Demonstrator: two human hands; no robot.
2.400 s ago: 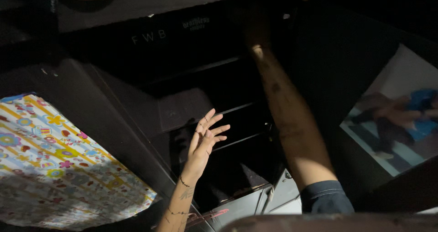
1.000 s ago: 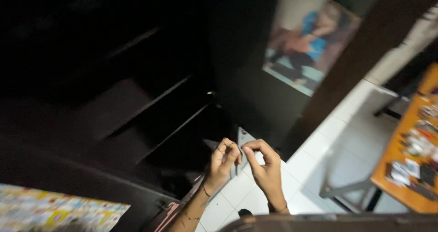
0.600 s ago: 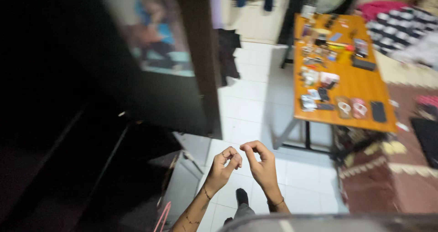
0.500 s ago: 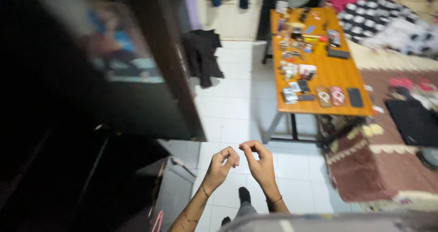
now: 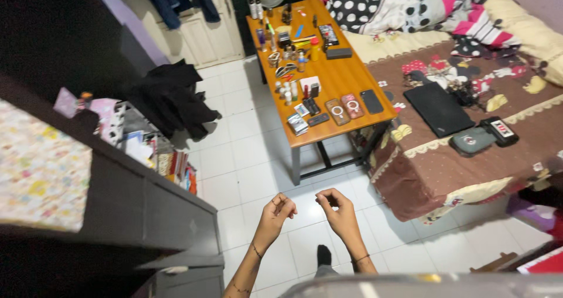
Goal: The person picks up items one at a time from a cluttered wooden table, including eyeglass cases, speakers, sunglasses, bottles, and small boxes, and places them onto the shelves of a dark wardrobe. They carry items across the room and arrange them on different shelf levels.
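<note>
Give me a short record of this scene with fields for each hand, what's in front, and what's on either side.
left hand: fingers curled, pinched; anything held is too small to tell
right hand: fingers curled, close to the left hand, not touching
below hands: white tiled floor
ahead: orange table crowded with small items
right side: bed with closed black laptop
left side: dark cabinet, black clothes

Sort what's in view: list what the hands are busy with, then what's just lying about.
In hand: left hand and right hand, fingers pinched close together; whatever they pinch is too small to make out.

Lying about: orange table of small items, black clothing, black laptop, bed, dark cabinet.
</note>
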